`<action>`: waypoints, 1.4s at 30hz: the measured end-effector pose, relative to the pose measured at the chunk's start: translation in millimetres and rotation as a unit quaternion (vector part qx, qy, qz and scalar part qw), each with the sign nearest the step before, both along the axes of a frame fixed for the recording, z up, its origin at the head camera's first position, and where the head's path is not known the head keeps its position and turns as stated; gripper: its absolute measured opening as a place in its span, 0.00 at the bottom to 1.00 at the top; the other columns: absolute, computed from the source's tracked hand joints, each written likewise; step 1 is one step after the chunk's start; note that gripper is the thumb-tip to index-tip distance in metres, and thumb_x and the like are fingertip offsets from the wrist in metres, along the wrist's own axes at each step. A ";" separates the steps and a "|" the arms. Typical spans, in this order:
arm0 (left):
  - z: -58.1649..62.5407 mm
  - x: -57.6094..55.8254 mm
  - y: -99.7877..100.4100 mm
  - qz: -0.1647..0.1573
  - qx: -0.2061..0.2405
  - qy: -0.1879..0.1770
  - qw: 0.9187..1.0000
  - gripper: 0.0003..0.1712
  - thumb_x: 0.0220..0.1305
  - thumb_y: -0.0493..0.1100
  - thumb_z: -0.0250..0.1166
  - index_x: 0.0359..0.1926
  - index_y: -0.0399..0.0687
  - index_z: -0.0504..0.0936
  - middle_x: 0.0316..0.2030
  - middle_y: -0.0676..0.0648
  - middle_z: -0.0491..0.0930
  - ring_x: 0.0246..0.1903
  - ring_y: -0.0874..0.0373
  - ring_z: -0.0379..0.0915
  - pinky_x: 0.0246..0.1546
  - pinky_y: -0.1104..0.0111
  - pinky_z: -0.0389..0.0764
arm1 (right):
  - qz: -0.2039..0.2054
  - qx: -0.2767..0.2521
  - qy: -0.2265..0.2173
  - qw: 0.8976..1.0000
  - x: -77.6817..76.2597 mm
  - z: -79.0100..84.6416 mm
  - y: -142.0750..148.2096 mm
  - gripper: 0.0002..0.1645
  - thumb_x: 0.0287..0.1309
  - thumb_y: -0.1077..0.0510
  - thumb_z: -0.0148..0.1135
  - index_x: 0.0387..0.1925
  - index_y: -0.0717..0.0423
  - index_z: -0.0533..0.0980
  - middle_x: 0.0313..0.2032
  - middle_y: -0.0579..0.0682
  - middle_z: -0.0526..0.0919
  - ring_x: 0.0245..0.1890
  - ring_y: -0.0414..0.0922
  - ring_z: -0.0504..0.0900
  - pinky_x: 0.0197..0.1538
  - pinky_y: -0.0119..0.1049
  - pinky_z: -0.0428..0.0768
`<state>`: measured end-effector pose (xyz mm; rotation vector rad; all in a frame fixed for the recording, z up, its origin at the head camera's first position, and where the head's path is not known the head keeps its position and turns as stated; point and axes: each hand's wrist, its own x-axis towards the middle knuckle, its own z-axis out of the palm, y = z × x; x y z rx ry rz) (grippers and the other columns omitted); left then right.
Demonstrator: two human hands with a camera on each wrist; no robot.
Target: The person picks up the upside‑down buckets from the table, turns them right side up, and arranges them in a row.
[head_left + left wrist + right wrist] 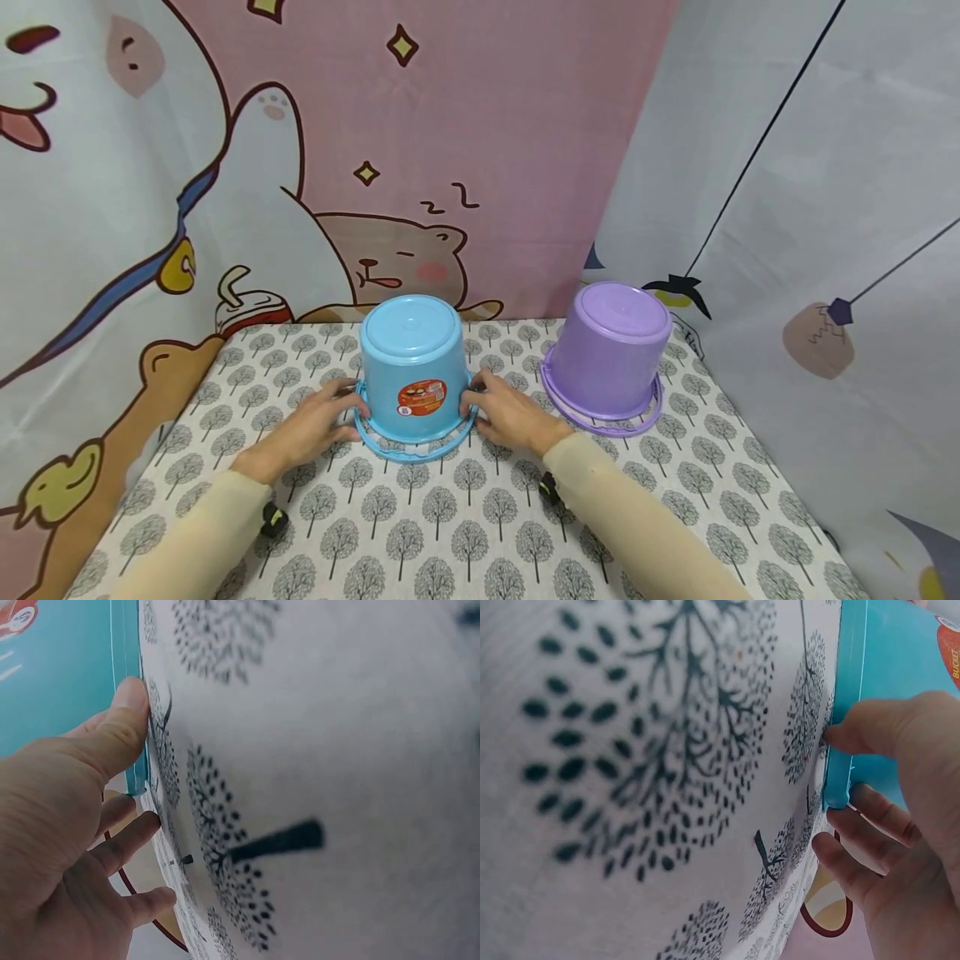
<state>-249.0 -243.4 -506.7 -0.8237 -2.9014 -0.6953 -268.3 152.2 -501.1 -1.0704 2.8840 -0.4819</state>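
Grips inverted light-blue round plastic bucket (411,379), near centre of head view, low on both sides with left hand (315,422) and right hand (512,414). Seemingly secures hold; next calls for even, two-sided pressure.

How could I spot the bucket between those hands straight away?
On the tree-print tablecloth, look toward the far side, left of the purple bucket. The blue bucket stands upside down there, with the person's left hand and right hand touching either side. Its light-blue colour and red label set it apart from its purple neighbour.
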 end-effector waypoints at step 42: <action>-11.7 -6.0 -7.9 -0.030 0.051 -0.051 0.997 0.21 0.67 0.51 0.81 0.57 0.58 0.85 0.85 0.23 0.66 0.80 0.13 0.68 0.75 0.16 0.74 | 0.037 -0.057 -0.027 0.997 -5.0 -1.8 8.9 0.17 0.69 0.69 0.76 0.52 0.47 0.89 0.73 0.62 0.72 0.67 0.54 0.86 0.67 0.47 0.95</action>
